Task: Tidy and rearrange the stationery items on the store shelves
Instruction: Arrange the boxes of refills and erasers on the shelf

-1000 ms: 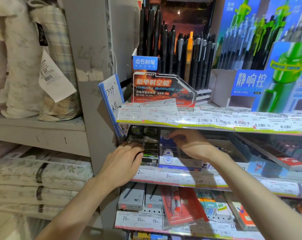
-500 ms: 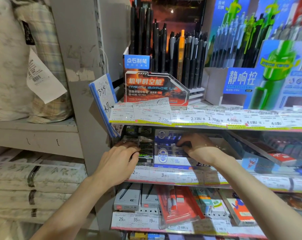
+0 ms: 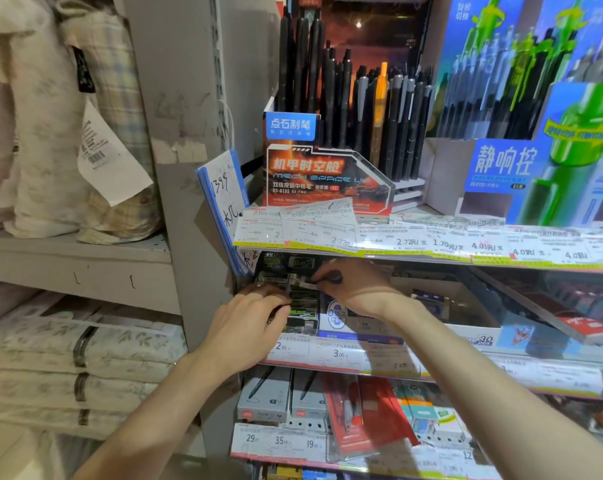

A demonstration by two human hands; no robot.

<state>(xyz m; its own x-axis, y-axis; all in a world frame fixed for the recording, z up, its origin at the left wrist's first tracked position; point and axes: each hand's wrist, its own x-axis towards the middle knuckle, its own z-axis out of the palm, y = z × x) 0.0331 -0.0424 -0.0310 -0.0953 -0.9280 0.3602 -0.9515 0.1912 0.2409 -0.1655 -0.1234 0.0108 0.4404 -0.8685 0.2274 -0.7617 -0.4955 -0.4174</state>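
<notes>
The right hand (image 3: 353, 285) pinches a small packet (image 3: 301, 282) over the dark box (image 3: 294, 299) on the middle shelf (image 3: 379, 358); the left hand (image 3: 248, 327) lies flat against that box. Steady the box, then slide the packet squarely into its row.
</notes>
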